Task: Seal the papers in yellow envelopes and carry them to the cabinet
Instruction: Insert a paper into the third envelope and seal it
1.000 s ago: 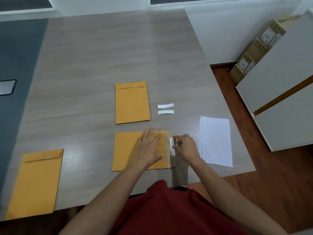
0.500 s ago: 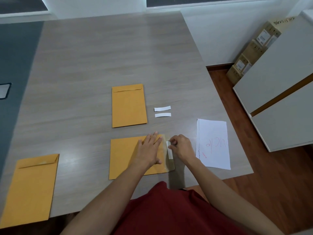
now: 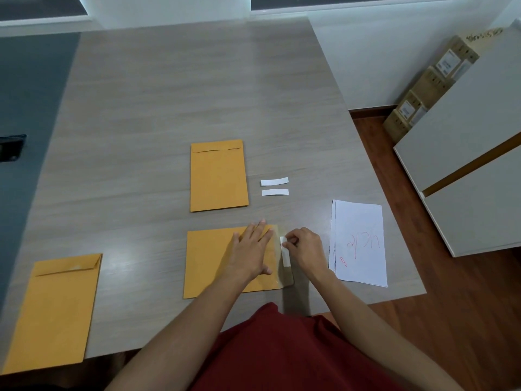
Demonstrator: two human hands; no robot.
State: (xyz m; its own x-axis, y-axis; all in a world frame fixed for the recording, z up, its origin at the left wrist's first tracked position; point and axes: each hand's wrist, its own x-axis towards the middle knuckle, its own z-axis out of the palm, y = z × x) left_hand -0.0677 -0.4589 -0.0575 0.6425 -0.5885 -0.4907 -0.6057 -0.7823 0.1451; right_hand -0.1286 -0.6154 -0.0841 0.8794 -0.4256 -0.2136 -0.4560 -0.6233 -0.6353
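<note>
Nearest, at 6 o'clock on the desk [image 3: 158, 88], lies the envelope [image 3: 210, 261] being sealed, long axis across, open flap [image 3: 283, 255] toward 3 o'clock. Pinned flat under the left hand [image 3: 251, 249], fingers spread wide. Just beyond at 3 o'clock, right hand [image 3: 306, 248], fingers pinched narrow on the white peel strip [image 3: 285, 253] lying along the flap, so the nearer hand for the pull. Further toward 3 o'clock, papers [image 3: 358, 244] marked in red, roughly "UCLP", seen upside down; smaller red print unreadable. At 12 o'clock, a closed envelope [image 3: 218, 176] beside two peeled strips [image 3: 275, 187]. Far at 2 o'clock, the white cabinet [image 3: 465, 153].
</note>
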